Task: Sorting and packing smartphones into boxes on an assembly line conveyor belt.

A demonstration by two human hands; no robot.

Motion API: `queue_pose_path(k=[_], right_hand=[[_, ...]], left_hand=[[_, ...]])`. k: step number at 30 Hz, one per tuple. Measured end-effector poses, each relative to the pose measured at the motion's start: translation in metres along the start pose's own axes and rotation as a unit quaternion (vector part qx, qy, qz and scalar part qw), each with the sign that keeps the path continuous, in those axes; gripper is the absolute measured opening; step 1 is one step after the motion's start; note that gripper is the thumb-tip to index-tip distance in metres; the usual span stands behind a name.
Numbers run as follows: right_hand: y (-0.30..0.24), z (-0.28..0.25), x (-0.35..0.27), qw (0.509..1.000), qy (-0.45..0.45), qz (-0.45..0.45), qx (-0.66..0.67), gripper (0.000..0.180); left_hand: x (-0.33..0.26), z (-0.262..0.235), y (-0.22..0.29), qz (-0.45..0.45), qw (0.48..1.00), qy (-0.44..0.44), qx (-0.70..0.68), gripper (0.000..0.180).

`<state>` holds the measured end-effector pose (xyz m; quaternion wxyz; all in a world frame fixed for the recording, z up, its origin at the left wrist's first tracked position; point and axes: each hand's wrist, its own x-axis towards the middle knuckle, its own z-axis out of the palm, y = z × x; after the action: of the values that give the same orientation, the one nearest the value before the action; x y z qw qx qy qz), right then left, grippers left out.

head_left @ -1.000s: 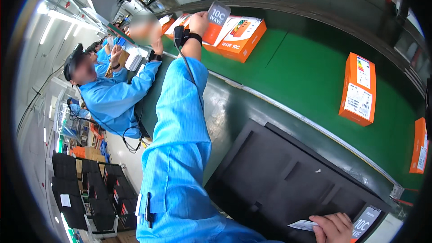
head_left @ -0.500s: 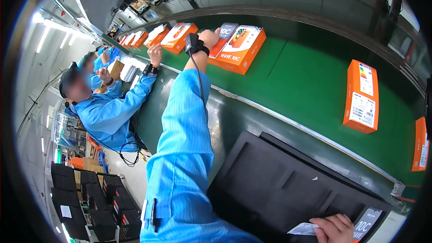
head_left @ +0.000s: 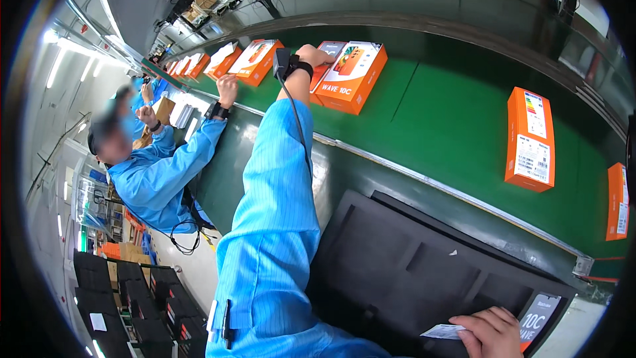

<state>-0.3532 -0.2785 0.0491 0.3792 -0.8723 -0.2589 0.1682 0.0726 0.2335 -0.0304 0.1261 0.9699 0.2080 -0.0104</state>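
My left hand (head_left: pixel 314 57) is stretched out over the conveyor, its fingers closed over a grey-and-orange phone box (head_left: pixel 331 47). A black wrist device covers part of this hand, and the thumb is hidden. Against that box stands an orange-and-white phone box (head_left: pixel 350 78). At the lower right my right hand (head_left: pixel 491 333) pinches a small white printed slip (head_left: pixel 442 331) above a black tray (head_left: pixel 391 272). Just right of this hand, another grey-and-orange phone box (head_left: pixel 538 318) lies in the tray's corner.
More orange boxes (head_left: pixel 255 61) line the green belt (head_left: pixel 437 119) leftward. One orange box (head_left: pixel 530 139) with labels lies to the right, another orange box (head_left: pixel 617 202) beyond it. A co-worker in blue (head_left: pixel 159 172) sits at left. Black bins (head_left: pixel 139 298) stand at lower left.
My left hand has shifted slightly right, farther over the grey-and-orange box, and its fingers have lowered. The view has shifted a little. My right hand still has the slip.
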Motion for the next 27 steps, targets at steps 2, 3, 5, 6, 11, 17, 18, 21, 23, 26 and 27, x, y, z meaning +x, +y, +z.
queue_pose_path(k=[2,3,5,6,11,17,18,21,23,26,27], right_hand=[[-0.002,0.0,0.0,1.0,-0.001,0.0,0.001,0.02],[-0.002,0.0,0.0,1.0,0.006,-0.012,-0.003,0.02],[-0.002,0.0,0.001,1.0,0.018,-0.015,-0.006,0.02],[-0.004,0.0,0.0,0.999,0.02,-0.028,0.0,0.02],[-0.013,0.006,0.002,0.999,0.028,-0.044,-0.008,0.019],[-0.013,0.007,0.007,0.996,0.043,-0.082,0.005,0.018],[-0.016,0.008,0.003,0.995,0.06,-0.079,0.003,0.018],[-0.014,0.023,0.001,0.998,0.028,-0.049,-0.03,0.033],[-0.019,0.028,0.004,0.995,0.067,-0.064,-0.03,0.026],[-0.021,0.031,0.007,0.992,0.099,-0.074,-0.027,0.021],[-0.021,0.032,0.008,0.993,0.091,-0.078,-0.023,0.022]], left_hand=[[0.001,0.002,0.004,0.011,1.0,-0.022,0.012,0.066],[-0.003,0.006,0.009,0.019,0.999,0.021,0.04,0.066],[-0.025,0.021,0.024,0.029,0.985,0.155,0.074,0.07],[-0.041,0.03,0.024,0.119,0.947,0.293,0.057,0.07],[-0.133,0.073,0.069,0.223,0.954,0.167,0.107,0.092],[-0.156,0.037,0.064,0.282,0.945,0.161,0.036,0.077],[-0.145,0.027,0.068,0.342,0.915,0.214,0.017,0.073],[-0.093,-0.01,0.02,0.331,0.901,0.277,0.045,0.07],[-0.057,-0.012,-0.027,0.297,0.926,0.231,0.029,0.072],[-0.039,-0.009,-0.044,0.268,0.953,0.141,-0.008,0.074],[-0.042,-0.006,-0.04,0.252,0.957,0.142,-0.002,0.074]])
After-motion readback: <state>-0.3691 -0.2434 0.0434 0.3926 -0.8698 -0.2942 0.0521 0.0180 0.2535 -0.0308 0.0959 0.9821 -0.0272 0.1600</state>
